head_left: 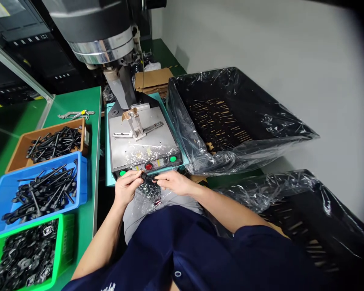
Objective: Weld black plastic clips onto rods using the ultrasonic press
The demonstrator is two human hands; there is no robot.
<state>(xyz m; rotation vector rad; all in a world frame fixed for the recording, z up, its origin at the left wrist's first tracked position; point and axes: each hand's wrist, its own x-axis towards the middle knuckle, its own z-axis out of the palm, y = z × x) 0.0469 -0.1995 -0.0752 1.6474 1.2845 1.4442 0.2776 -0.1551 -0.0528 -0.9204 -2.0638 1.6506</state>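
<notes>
My left hand [128, 186] and my right hand [173, 182] meet above my lap, just in front of the press machine's base [117, 151]. Between them is a small black plastic part [148, 177], pinched at its left end by the left fingers and at its right end by the right fingers. Its exact kind is too small to make out. Behind the hands, the base carries two green buttons [173, 159] and a red button [148, 166]. A metal fixture [136, 126] stands on the plate under the press head [104, 48].
To the left, an orange bin [18, 151] and a blue bin [82, 178] hold black rod-like parts; a green bin [66, 242] holds black round parts. Wrenches [75, 114] lie behind them. Plastic-lined boxes [279, 109] with rows of parts stand at the right.
</notes>
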